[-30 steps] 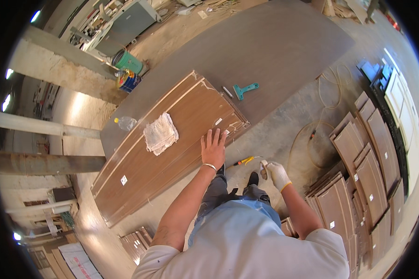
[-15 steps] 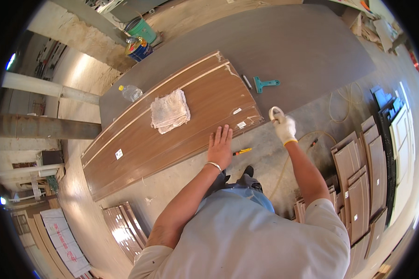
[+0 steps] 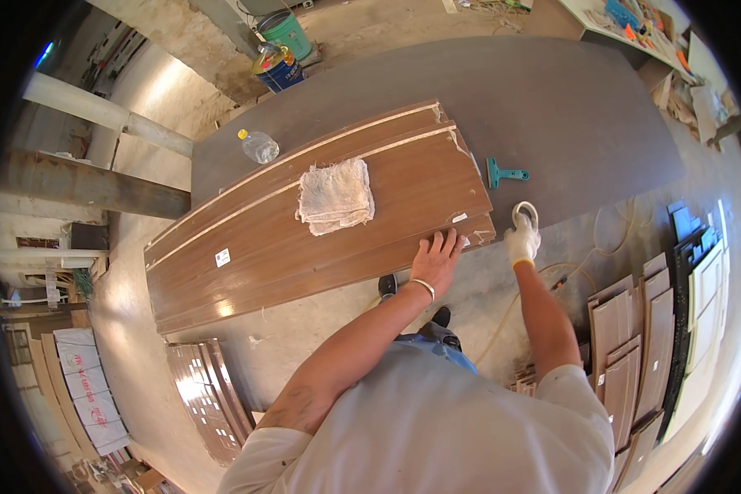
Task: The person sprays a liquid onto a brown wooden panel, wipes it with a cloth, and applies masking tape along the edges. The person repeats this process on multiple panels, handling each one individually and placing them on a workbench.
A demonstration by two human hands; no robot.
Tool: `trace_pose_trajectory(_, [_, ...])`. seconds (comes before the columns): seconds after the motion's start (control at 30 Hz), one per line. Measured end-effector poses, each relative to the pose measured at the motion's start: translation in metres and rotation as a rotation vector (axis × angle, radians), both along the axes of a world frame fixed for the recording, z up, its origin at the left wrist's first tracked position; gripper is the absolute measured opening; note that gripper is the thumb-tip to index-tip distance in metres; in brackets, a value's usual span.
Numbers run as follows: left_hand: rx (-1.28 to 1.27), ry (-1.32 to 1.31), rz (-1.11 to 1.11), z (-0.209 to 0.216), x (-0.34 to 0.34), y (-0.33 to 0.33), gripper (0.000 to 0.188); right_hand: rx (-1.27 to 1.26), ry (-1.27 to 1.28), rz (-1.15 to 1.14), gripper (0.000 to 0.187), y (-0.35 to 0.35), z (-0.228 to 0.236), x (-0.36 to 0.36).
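Observation:
Several long brown wood-grain panels lie stacked on a dark grey board. My bare left hand, with a bracelet at the wrist, rests with fingers apart on the near edge of the top panel, close to its right end. Just off that end, my right hand in a white glove grips a pale ring-shaped roll of tape. Small white labels show on the panel near my left fingers. A folded whitish cloth lies on the panels, and a teal scraper sits on the grey board.
The large grey board extends behind the panels. A clear bottle with a yellow cap lies on it. Beyond are a green bucket and a blue can. Brown panels stand at right; a thin hose crosses the floor.
My left hand has slid right along the panel edge toward the labelled end. My right hand, still gripping the tape roll, appears slightly further right; the whole view has shifted.

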State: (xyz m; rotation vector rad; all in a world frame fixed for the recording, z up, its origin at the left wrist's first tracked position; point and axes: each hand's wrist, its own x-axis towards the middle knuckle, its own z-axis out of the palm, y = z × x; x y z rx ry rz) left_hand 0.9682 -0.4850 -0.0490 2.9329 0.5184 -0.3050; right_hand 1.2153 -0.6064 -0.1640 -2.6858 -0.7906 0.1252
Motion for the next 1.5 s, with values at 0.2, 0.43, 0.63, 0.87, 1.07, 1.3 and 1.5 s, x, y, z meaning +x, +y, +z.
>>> trace_pose_trajectory(0.2, [0.02, 0.01, -0.013, -0.005, 0.007, 0.002, 0.071, -0.004, 0.244, -0.135, 0.048, -0.047, -0.027, -0.084])
trace_pose_trajectory(0.43, [0.062, -0.016, -0.007, -0.007, 0.005, 0.003, 0.075, 0.088, 0.677, -0.229, 0.051, -0.101, -0.042, -0.181])
trace_pose_trajectory(0.63, [-0.033, 0.008, 0.063, -0.001, -0.001, -0.004, 0.077, 0.182, 0.771, -0.242, 0.053, -0.117, -0.054, -0.172])
trace_pose_trajectory(0.87, [-0.1, -0.027, 0.212, -0.003, -0.069, -0.017, 0.082, 0.311, 0.489, -0.231, 0.051, -0.076, -0.066, -0.032])
trace_pose_trajectory(1.07, [-0.109, -0.058, 0.469, 0.003, -0.153, -0.02, 0.075, 0.03, 0.319, -0.01, 0.048, -0.032, -0.043, 0.048])
trace_pose_trajectory(1.3, [-0.023, -0.188, 0.92, -0.011, -0.271, -0.033, 0.063, 0.486, 0.328, -0.161, 0.046, 0.027, 0.035, -0.005])
trace_pose_trajectory(1.5, [-0.079, -0.433, 0.912, -0.011, -0.286, -0.017, 0.054, 0.738, 0.123, 0.484, 0.052, 0.093, 0.134, -0.139])
